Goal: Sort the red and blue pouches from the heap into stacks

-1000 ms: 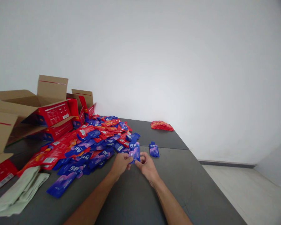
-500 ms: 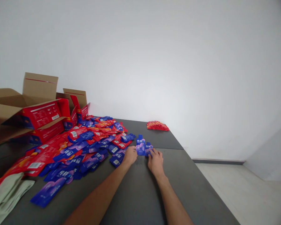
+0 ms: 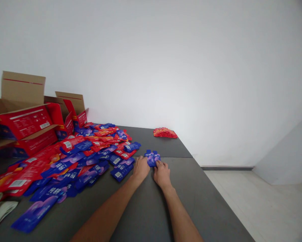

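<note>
Two blue packets (image 3: pixel 151 158) overlap side by side on the dark table, between my hands. My left hand (image 3: pixel 141 168) has its fingers closed at the left packet's near left edge. At the lower right edge of the right packet, my right hand (image 3: pixel 162 173) rests with bent fingers pressed on it. Left of my hands lies a large mixed pile of red packets (image 3: pixel 48 148) and blue packets (image 3: pixel 90 178). The fingertips are partly hidden behind the knuckles.
Open cardboard boxes (image 3: pixel 27 122) stand at the left behind the pile. A fanned row of red packets (image 3: pixel 165 132) lies near the table's far edge. A pale green cloth (image 3: pixel 2 211) is at the lower left. The table's right edge (image 3: pixel 217 190) drops to the floor.
The view has shifted slightly to the right. The two blue packets now sit closer together and more level, and my hands have drawn nearer to each other.
</note>
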Demonstrator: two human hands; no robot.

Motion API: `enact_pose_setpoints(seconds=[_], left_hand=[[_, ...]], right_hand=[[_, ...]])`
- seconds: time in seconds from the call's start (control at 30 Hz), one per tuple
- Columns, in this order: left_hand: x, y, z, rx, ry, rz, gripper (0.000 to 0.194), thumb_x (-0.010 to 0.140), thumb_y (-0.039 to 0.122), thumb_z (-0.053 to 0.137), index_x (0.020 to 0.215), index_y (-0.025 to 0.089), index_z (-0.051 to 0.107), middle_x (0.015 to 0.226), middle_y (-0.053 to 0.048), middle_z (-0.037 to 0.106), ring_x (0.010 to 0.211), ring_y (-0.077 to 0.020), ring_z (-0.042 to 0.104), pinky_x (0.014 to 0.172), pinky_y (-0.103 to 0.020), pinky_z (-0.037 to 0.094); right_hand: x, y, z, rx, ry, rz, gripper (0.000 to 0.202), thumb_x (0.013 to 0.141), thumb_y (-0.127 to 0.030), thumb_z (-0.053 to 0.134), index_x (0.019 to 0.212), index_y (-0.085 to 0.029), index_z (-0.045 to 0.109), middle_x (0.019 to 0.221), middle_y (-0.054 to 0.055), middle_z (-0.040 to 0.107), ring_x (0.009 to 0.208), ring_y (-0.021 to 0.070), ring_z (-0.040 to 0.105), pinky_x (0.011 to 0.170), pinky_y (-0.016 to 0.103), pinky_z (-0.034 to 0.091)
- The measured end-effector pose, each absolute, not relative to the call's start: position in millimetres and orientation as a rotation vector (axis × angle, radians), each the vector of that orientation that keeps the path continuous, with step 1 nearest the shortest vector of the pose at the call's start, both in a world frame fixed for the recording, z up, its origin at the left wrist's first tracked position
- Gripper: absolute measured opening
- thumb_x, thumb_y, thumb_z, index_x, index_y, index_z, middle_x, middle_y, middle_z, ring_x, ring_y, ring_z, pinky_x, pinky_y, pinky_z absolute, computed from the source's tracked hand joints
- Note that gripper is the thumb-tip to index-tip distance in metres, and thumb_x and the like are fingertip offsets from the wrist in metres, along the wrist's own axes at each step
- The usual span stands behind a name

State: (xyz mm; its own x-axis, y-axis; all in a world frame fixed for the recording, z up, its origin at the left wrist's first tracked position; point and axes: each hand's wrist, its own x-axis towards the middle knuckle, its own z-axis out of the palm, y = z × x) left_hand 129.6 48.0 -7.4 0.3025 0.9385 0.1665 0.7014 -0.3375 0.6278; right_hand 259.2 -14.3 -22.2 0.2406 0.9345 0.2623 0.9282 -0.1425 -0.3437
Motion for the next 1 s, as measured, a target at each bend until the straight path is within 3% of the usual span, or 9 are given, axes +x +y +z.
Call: enact_pose_setpoints(seconds=[0.13, 0.37, 0.6, 0.77, 1.0], left_hand=[[126.9, 41.8, -10.4, 2.397, 1.278, 0.662, 0.055, 0.076, 0.012, 0.052, 0.129, 0.024, 0.062, 0.131, -0.009, 0.061, 0.12, -0.0263, 0.05, 0.104, -0.037, 0.037], [141.0, 38.0, -14.0, 2.433, 1.267, 0.648, 0.041, 0.085, 0.021, 0.048, 0.122, 0.024, 0.066, 0.128, -0.009, 0.062, 0.116, -0.0285, 0.05, 0.102, -0.041, 0.038], [160.4, 31.1, -13.0, 2.409, 1.309, 0.638, 0.039, 0.09, 0.022, 0.042, 0.121, 0.024, 0.065, 0.127, -0.011, 0.061, 0.117, -0.0288, 0.047, 0.099, -0.043, 0.037], [164.1, 32.6, -14.4, 2.412, 1.272, 0.659, 0.04, 0.09, 0.02, 0.041, 0.121, 0.022, 0.065, 0.127, -0.011, 0.06, 0.116, -0.0271, 0.048, 0.1, -0.04, 0.037], [169.8, 28.1, -16.1, 2.449, 1.336, 0.684, 0.04, 0.091, 0.019, 0.039, 0.122, 0.025, 0.064, 0.125, -0.008, 0.061, 0.113, -0.0264, 0.049, 0.097, -0.04, 0.04]], right_hand=[[258.1, -14.8, -22.1, -2.041, -1.736, 0.024, 0.05, 0.088, -0.019, 0.046, 0.137, -0.029, 0.05, 0.143, 0.005, 0.051, 0.123, 0.0272, 0.042, 0.093, 0.041, 0.039], [270.3, -9.2, -27.3, -2.128, -1.713, 0.026, 0.041, 0.09, -0.015, 0.043, 0.124, -0.03, 0.061, 0.14, 0.004, 0.054, 0.129, 0.0261, 0.043, 0.093, 0.042, 0.038], [289.7, -6.5, -33.9, -2.119, -1.682, 0.046, 0.052, 0.082, -0.006, 0.044, 0.127, -0.025, 0.06, 0.138, 0.005, 0.056, 0.133, 0.0248, 0.043, 0.103, 0.04, 0.037], [299.7, -3.9, -36.1, -1.924, -1.678, 0.062, 0.056, 0.072, 0.002, 0.042, 0.12, -0.016, 0.064, 0.127, 0.009, 0.064, 0.117, 0.0194, 0.058, 0.102, 0.028, 0.04], [307.4, -5.7, -30.1, -1.879, -1.62, 0.151, 0.061, 0.062, 0.005, 0.043, 0.114, -0.016, 0.065, 0.112, 0.008, 0.07, 0.106, 0.0196, 0.065, 0.096, 0.027, 0.046]])
